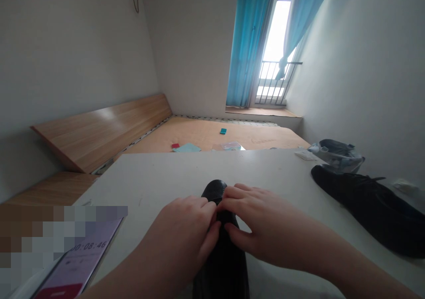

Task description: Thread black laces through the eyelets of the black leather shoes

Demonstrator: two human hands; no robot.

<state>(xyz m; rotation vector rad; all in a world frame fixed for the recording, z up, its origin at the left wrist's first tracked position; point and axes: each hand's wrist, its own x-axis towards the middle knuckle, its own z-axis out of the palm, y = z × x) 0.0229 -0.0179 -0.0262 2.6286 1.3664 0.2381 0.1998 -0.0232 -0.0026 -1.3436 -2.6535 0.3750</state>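
Observation:
A black lace-up-style shoe (pixel 229 263) lies lengthwise before me on the white table, its rounded end (pixel 214 188) pointing away. Over its upper, my left hand (pixel 191 223) has its fingers curled in and the thumb bent towards them. My right hand (pixel 254 217) meets it from the other side, index finger and thumb bent down at the middle of the shoe. The fingertips of both hands nearly touch. Whatever is pinched between them is hidden by the fingers. The second black shoe (pixel 368 206), with thin laces on top, lies on the right.
On the white table (pixel 159 175), a phone (pixel 86 254) showing a timer lies at the left, partly blurred out. A clear plastic bag (pixel 341 155) and a small white packet (pixel 305 155) sit at the back right. Beyond is a bed (pixel 199 130) with several small items.

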